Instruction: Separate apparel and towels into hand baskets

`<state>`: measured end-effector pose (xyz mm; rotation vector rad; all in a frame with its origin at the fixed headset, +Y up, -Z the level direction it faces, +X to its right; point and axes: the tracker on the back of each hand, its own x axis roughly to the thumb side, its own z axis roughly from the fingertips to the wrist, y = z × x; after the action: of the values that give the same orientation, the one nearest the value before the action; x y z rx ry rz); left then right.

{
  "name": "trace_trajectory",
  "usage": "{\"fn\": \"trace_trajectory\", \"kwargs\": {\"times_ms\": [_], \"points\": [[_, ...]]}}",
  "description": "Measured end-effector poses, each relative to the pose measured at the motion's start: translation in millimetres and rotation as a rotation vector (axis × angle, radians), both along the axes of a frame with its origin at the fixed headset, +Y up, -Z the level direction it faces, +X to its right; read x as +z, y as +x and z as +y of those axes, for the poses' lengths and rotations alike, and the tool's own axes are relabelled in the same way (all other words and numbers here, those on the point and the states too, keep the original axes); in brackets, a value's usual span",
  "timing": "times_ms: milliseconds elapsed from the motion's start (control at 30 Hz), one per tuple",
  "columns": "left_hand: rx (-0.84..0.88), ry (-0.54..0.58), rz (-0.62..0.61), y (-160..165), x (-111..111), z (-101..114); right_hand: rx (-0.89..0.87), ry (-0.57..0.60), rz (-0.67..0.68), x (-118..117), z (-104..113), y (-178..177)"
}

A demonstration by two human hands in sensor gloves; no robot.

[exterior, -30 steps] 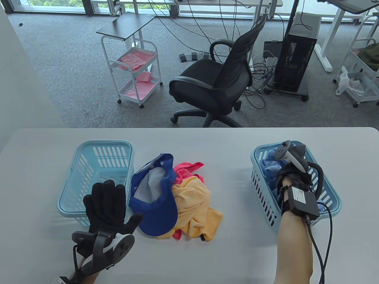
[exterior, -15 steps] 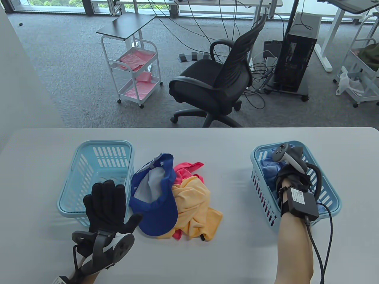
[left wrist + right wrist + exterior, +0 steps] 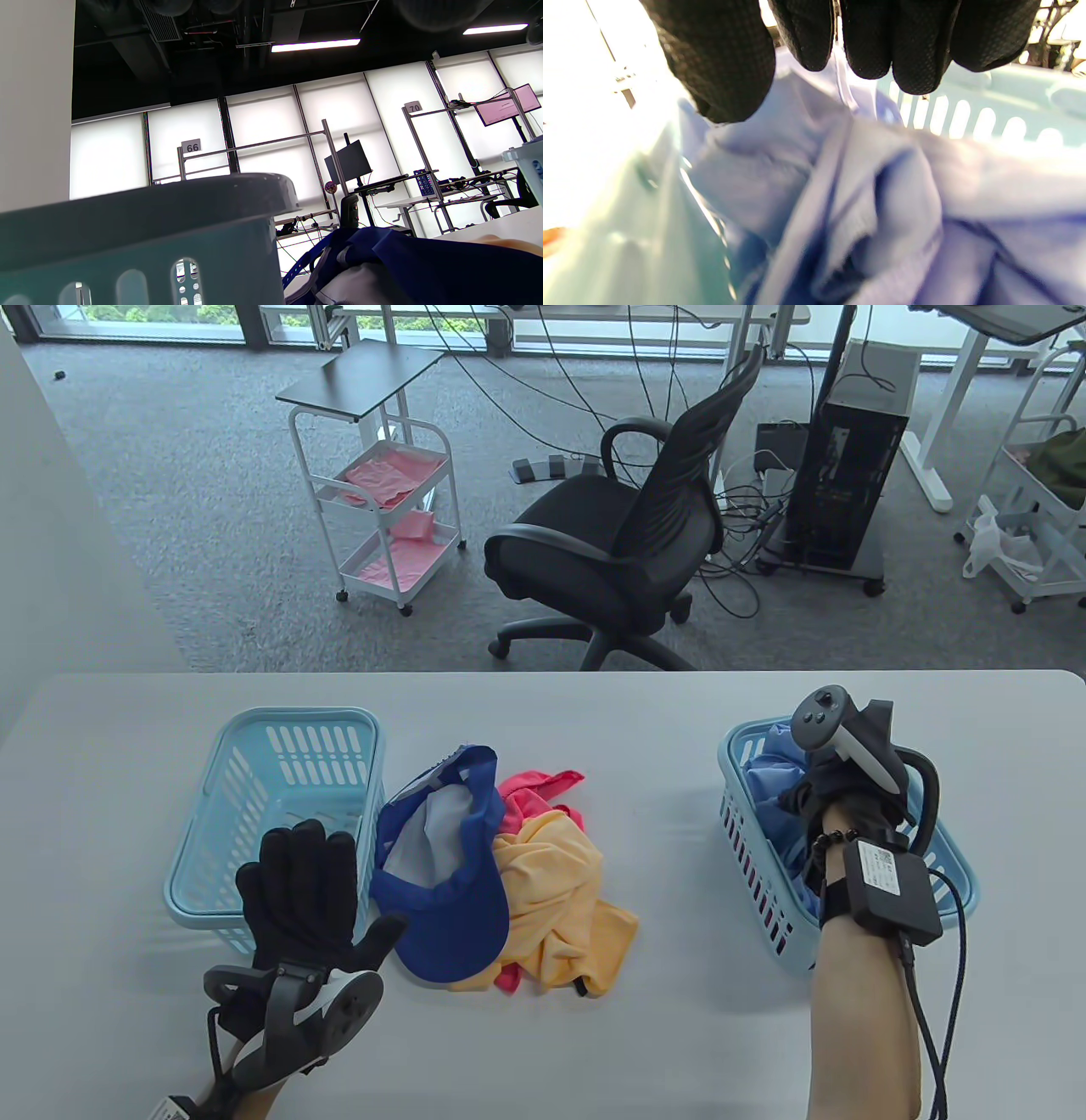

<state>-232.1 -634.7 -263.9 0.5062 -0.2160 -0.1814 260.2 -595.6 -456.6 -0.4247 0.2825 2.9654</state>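
My left hand (image 3: pixel 297 882) lies open and flat, fingers spread over the near rim of the empty left light-blue basket (image 3: pixel 293 717), whose wall fills the left wrist view (image 3: pixel 148 220). Beside it lies a pile: a blue cap (image 3: pixel 458 899), a yellow garment (image 3: pixel 556 891) and a pink cloth (image 3: pixel 539 785). The cap also shows in the left wrist view (image 3: pixel 403 262). My right hand (image 3: pixel 819 793) hovers over the right light-blue basket (image 3: pixel 954 865). In the right wrist view its fingertips (image 3: pixel 903 51) hang loose just above a crumpled light-blue cloth (image 3: pixel 840 190) lying inside.
The white table (image 3: pixel 645 721) spans the view, with its far edge behind both baskets. Beyond it on the carpet stand a black office chair (image 3: pixel 611 543), a white trolley (image 3: pixel 382 500) and a computer tower (image 3: pixel 844 483). A cable (image 3: pixel 942 1010) trails from my right wrist.
My right hand has lifted and shifted slightly right and away above the right basket; the light-blue cloth stays inside. My left hand has barely moved.
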Motion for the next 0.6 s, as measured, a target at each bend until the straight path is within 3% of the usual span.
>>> {"fn": "trace_trajectory", "kwargs": {"times_ms": [167, 300, 433, 600], "points": [[0.003, 0.001, 0.003, -1.5, -0.6, 0.7, -0.029, 0.148, 0.081, 17.6, 35.3, -23.0], [0.005, 0.001, 0.003, -2.0, -0.9, 0.7, -0.069, 0.27, 0.147, 35.3, 49.6, -51.6], [0.006, -0.002, 0.003, -2.4, -1.1, 0.7, -0.079, 0.404, 0.216, 54.1, 45.8, -90.5], [0.014, -0.008, 0.005, -4.3, -2.1, 1.0, -0.117, 0.431, 0.298, 70.6, 27.9, -144.7]]}}
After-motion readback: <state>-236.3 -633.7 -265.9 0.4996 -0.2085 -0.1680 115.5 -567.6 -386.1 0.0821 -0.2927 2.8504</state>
